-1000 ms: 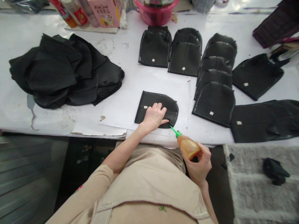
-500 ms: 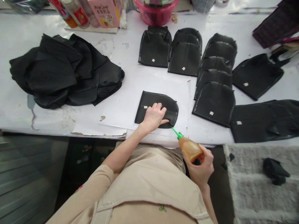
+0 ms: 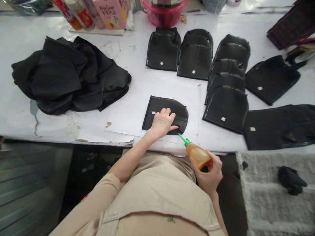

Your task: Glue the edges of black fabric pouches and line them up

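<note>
My left hand (image 3: 162,123) rests on a flat black pouch-like piece (image 3: 169,104) with one rounded end and a small white label. Its thumb is stretched apart from the other fingers and presses near the piece's lower right edge. In my right hand (image 3: 211,172) is a soft bottle of amber glue (image 3: 198,154), tilted, with a green nozzle (image 3: 183,139). The nozzle tip is at the curved lower right edge of the black piece, close to my left thumb. Whether glue is coming out cannot be seen.
A heap of black fabric (image 3: 64,75) lies at the left. More black pieces (image 3: 226,105), several overlapping, lie at the right. Along the back stand a pink basin (image 3: 164,14), a pink carton (image 3: 110,14) and bottles. A grey fluffy cover (image 3: 265,203) is at lower right.
The glue bottle and my right hand have shifted slightly left, bringing the nozzle tip a little along the piece's edge. My left hand has stayed in place.
</note>
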Demonstrator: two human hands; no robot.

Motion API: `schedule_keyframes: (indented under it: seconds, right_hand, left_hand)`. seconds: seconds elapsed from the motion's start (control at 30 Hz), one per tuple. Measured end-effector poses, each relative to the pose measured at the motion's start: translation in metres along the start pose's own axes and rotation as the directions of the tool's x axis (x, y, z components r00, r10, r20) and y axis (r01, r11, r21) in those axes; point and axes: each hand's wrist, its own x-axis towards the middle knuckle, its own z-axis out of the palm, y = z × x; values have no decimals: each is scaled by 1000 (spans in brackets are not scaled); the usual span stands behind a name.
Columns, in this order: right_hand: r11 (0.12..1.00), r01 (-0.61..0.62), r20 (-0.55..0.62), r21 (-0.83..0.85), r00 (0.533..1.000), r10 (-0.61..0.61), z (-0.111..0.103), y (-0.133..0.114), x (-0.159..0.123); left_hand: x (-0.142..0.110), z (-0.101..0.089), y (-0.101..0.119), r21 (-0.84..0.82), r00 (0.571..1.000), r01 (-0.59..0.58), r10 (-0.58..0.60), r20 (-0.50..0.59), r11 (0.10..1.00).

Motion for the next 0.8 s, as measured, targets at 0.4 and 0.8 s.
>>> schedule_keyframes:
  seconds: [0.4,0.8]
  right_hand:
    - [998,-59,34,24,998,58,2,3,-2]
    - [996,-87,-38,-36,996,86,-1,4,2]
  left_hand:
    - [1,3,0,2,1000,5,-5,-22,1000]
    - [3,2,4,14,1000,24,-23,-14,1000]
